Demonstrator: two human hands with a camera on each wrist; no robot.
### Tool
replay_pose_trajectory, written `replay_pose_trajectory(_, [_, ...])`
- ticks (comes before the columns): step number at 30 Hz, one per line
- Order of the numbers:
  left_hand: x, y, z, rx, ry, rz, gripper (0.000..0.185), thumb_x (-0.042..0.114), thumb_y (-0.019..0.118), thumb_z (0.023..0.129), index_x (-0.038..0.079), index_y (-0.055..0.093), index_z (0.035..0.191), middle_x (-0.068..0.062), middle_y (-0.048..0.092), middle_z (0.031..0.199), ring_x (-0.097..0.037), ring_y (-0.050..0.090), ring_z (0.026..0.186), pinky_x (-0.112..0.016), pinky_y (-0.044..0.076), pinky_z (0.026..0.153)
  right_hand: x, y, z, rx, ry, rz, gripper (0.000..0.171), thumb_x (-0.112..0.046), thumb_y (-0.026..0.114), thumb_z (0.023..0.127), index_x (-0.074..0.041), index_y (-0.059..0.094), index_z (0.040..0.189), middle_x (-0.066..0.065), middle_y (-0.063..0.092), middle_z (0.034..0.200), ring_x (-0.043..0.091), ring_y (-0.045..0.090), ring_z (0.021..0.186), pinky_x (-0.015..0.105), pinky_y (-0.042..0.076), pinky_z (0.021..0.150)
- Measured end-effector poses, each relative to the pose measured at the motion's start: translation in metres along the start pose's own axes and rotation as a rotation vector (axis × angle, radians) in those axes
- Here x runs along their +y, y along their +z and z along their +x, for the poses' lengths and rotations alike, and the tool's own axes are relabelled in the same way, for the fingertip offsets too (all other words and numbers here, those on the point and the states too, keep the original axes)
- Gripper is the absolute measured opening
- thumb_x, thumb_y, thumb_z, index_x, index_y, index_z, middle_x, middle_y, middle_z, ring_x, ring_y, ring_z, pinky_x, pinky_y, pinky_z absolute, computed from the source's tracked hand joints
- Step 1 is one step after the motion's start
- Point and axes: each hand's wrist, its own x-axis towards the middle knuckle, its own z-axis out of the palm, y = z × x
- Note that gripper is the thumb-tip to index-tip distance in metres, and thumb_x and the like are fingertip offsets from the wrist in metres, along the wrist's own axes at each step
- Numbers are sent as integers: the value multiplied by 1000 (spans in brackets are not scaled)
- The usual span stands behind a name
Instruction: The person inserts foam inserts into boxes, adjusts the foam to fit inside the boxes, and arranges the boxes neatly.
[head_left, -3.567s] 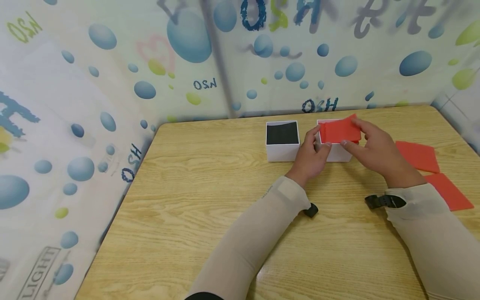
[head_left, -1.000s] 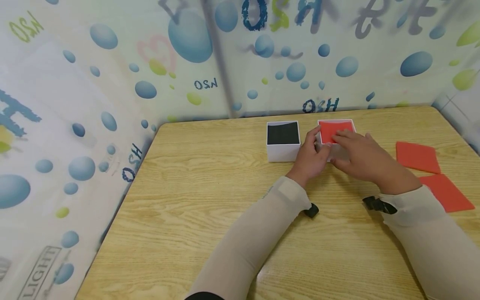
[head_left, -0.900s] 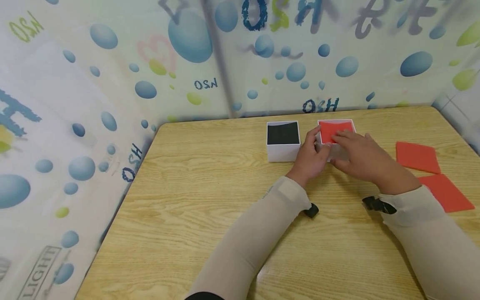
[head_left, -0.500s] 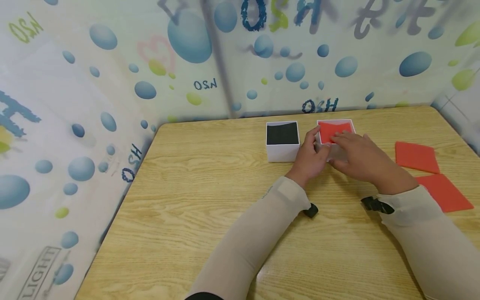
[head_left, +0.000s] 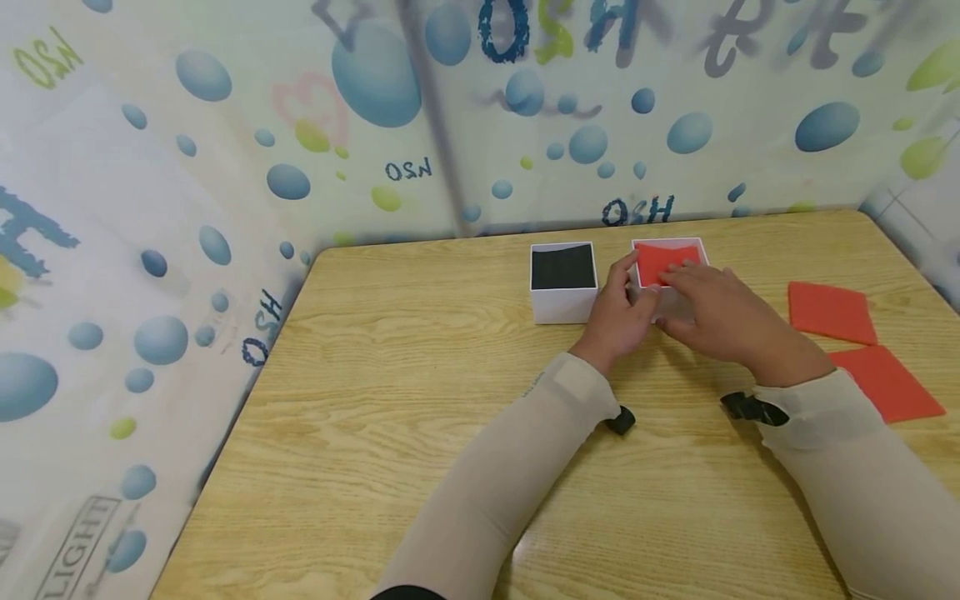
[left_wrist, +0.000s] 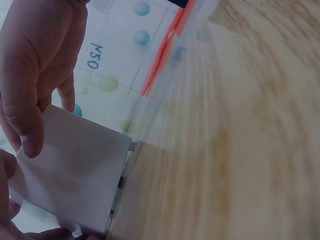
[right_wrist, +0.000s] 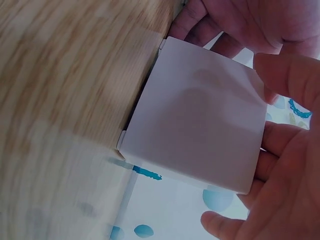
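Observation:
A white box [head_left: 703, 247] stands at the back of the table, filled near its rim with red sheets [head_left: 654, 260]. My left hand [head_left: 618, 312] grips its left side, thumb at the front corner. Over the right part of the red sheets lie the fingers of my right hand [head_left: 727, 321], extended and pressing on top, with the thumb down by the front wall. The right wrist view has the box's plain front face [right_wrist: 195, 115] between both hands. My right hand covers part of the contents.
Left of my left hand stands a matching white box [head_left: 564, 307] with black sheets [head_left: 562, 267] inside. Two loose red pieces, one farther back [head_left: 832, 312] and one nearer [head_left: 888, 383], lie right of my right hand. A printed curtain [head_left: 487, 125] rises behind the table [head_left: 375, 400].
Earlier my right hand held red sheets tilted above the box; they now sit inside it under my flattened fingers. Over the last second, both hands have stayed almost still.

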Motion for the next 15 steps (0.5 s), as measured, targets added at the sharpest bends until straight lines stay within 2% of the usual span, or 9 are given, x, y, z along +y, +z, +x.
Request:
replay_pose_trajectory(3, [0, 0, 0, 3, 0, 11, 58, 43, 54, 108, 45, 31, 161, 1, 48, 160, -20, 57, 137, -40, 48, 115, 3, -1, 0, 5, -3, 25, 71, -26, 76, 95, 7, 48, 151, 34, 45, 156, 54, 35, 148, 79, 23, 117])
replay_pose_trajectory(6, [0, 0, 0, 3, 5, 13, 58, 43, 54, 108, 44, 31, 162, 1, 48, 160, -18, 55, 138, -39, 48, 115, 6, -5, -1, 14, 36, 67, 76, -27, 75, 95, 8, 43, 154, 35, 42, 157, 57, 35, 146, 75, 27, 117])
replay_pose_trajectory(12, [0, 0, 0, -3, 15, -20, 58, 42, 54, 108, 42, 31, 162, 1, 48, 159, -16, 54, 134, -40, 47, 116, 24, -25, -14, 64, 214, 155, 81, -30, 66, 101, 16, 29, 157, 42, 35, 156, 61, 33, 141, 77, 33, 111])
replay_pose_trajectory(15, [0, -1, 1, -3, 11, -33, 58, 41, 54, 108, 43, 31, 162, 2, 47, 159, -16, 53, 134, -40, 46, 117, 41, -37, -24, 15, 318, 157, 86, -39, 58, 104, 22, 25, 154, 47, 34, 149, 65, 36, 134, 77, 36, 106])
